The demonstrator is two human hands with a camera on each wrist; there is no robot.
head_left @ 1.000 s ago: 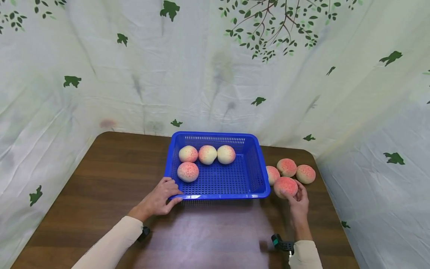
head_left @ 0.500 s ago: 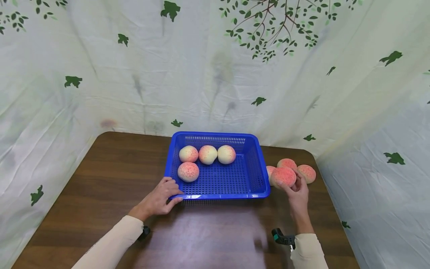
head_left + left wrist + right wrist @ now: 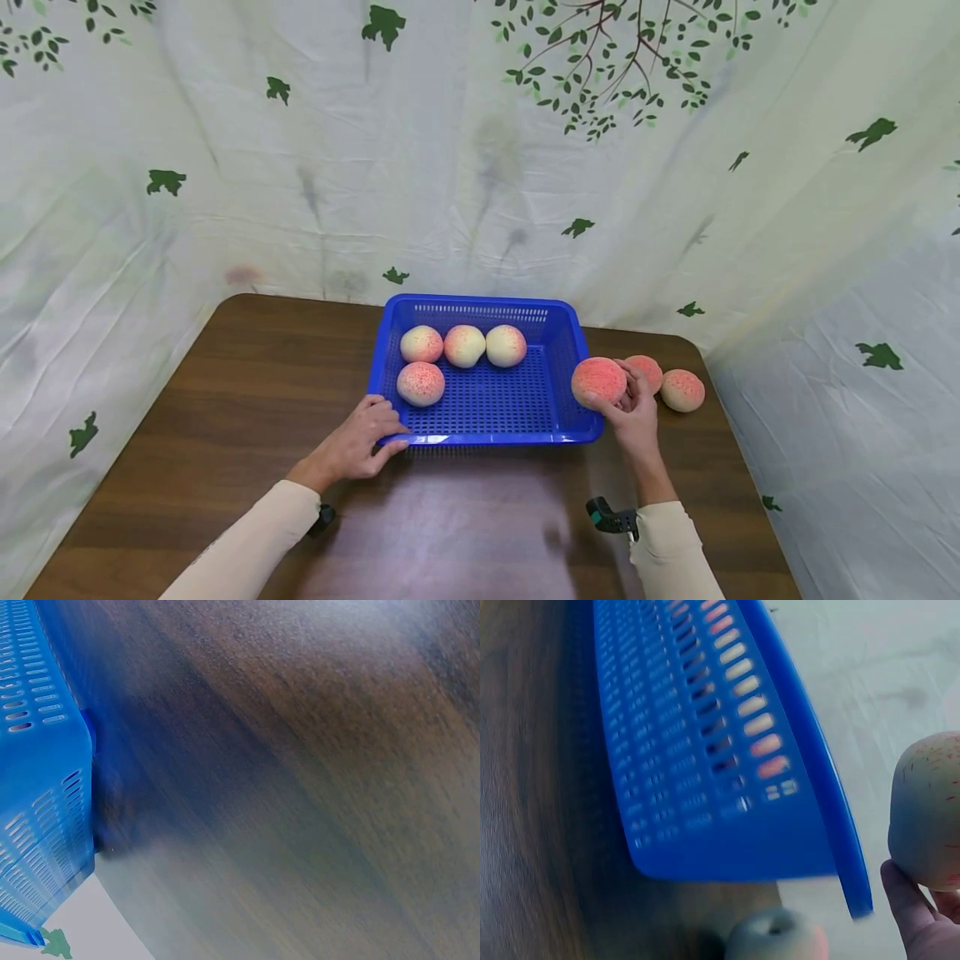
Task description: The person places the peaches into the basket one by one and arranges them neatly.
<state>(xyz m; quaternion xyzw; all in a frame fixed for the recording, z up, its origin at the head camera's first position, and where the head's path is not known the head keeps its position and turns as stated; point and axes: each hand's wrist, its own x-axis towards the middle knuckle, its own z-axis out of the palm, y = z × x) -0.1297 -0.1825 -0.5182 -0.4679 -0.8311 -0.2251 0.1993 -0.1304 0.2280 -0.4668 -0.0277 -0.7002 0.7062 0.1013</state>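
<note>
A pink-speckled peach (image 3: pixel 598 381) is held in the curled fingers of the right hand (image 3: pixel 633 410), lifted clear of the table (image 3: pixel 247 392) and poised right at the right rim of the blue basket (image 3: pixel 558 333) — seemingly not yet fully over the mesh floor. The left hand (image 3: pixel 358 440) is laid against the basket's near left corner, fingers bent over the rim, so the basket is steadied there.

Four peaches (image 3: pixel 450 357) are already lodged in the far left part of the basket; two more (image 3: pixel 667 383) are left on the table just beyond the right hand.

If the grip is loosened too early, the peach could strike the rim and roll back onto the table, perhaps toward the table's right edge. A knock of the wrist against the wall could shift the light basket, though that is checked by the left hand. A peach dropped from height could bounce and disturb the row inside.

No brand, label or legible writing is seen anywhere — only leaf and branch prints on the backdrop (image 3: pixel 480 150).
</note>
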